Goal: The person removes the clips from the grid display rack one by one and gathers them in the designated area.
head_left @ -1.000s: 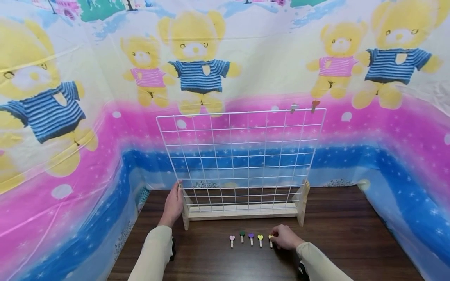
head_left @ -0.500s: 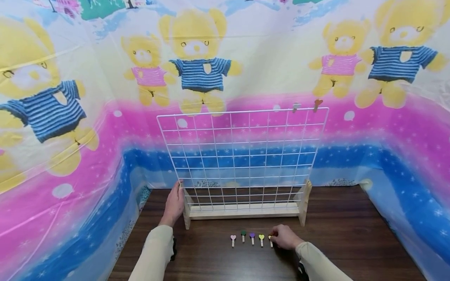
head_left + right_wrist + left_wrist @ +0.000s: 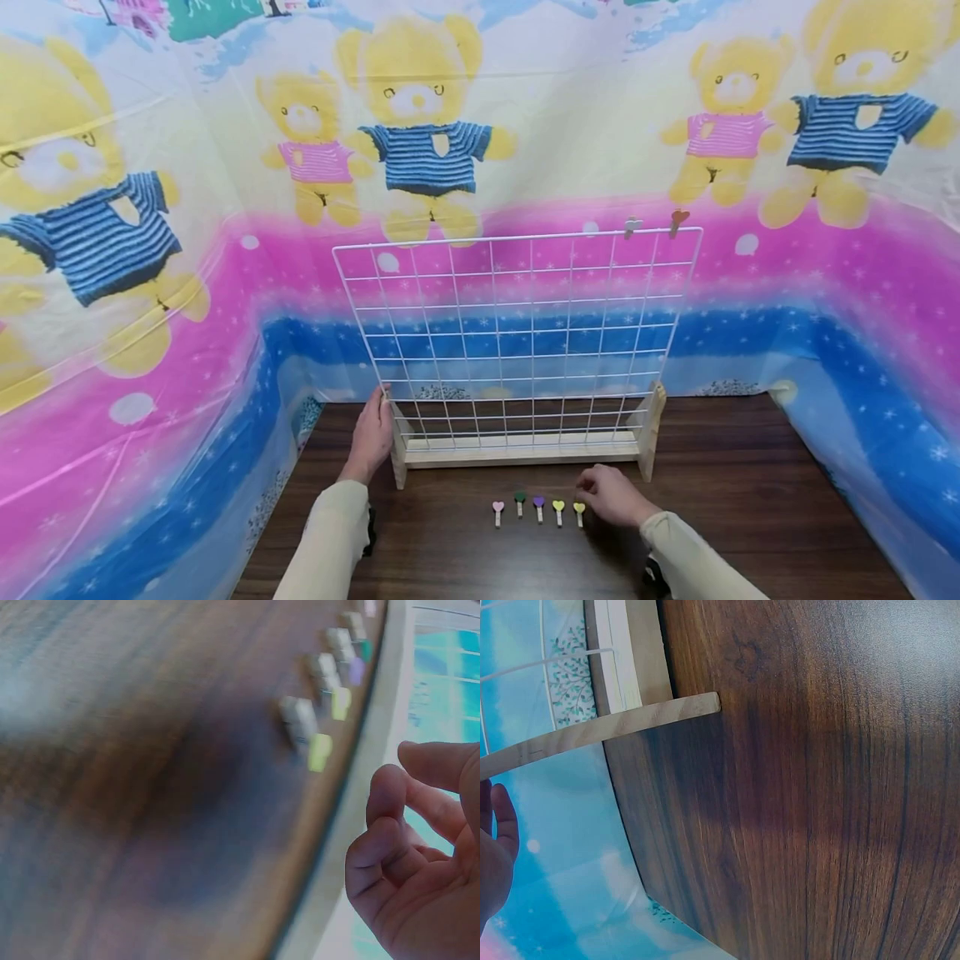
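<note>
Right hand [image 3: 609, 497] loosely curled, empty, beside yellow heart clip [image 3: 578, 509] — likely light, stiff, pinch its tail — left hand [image 3: 372, 437] rests flat against grid stand [image 3: 517, 333].

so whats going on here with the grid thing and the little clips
A person sits at a dark wooden table with a white wire grid standing upright in a wooden base. The left hand rests against the grid's left edge. The right hand, fingers loosely curled and holding nothing, hovers just right of a row of five heart-topped clips lying on the table in front of the base. Two more clips are already pegged on the grid's top wire near its right corner.
</note>
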